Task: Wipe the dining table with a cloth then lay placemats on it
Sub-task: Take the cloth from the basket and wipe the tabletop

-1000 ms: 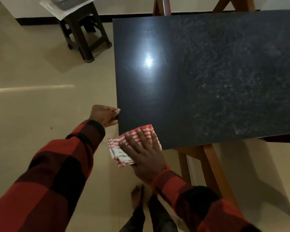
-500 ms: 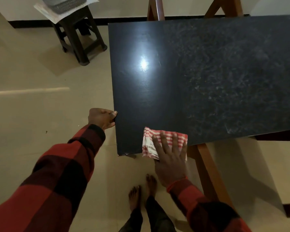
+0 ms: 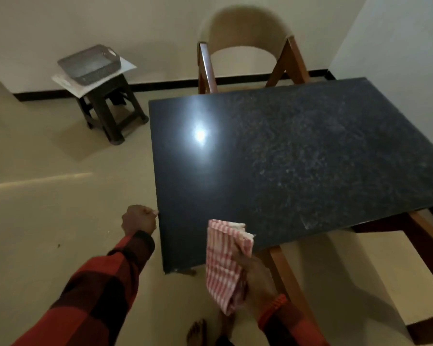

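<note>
**Cloth held up at the near edge of the dark surface**

The right hand (image 3: 256, 283) grips a red-and-white checked cloth (image 3: 224, 265), fingers curled round its folds. The cloth hangs bunched from the hand, its upper part in front of the near edge of the surface (image 3: 298, 158) — whether it touches the top cannot be told. The left hand (image 3: 139, 219) is curled into a fist against the left edge of the surface, near the front corner; what its fingers close on is not clear. Both arms wear red-and-black checked sleeves.

The surface is dark and speckled, with a bright light reflection on its left half. A chair (image 3: 248, 43) stands at the far side. Well apart to the left — a dark stool (image 3: 110, 113) carries a grey basket (image 3: 90, 64) set on a white sheet. Bare feet show on the floor below.
</note>
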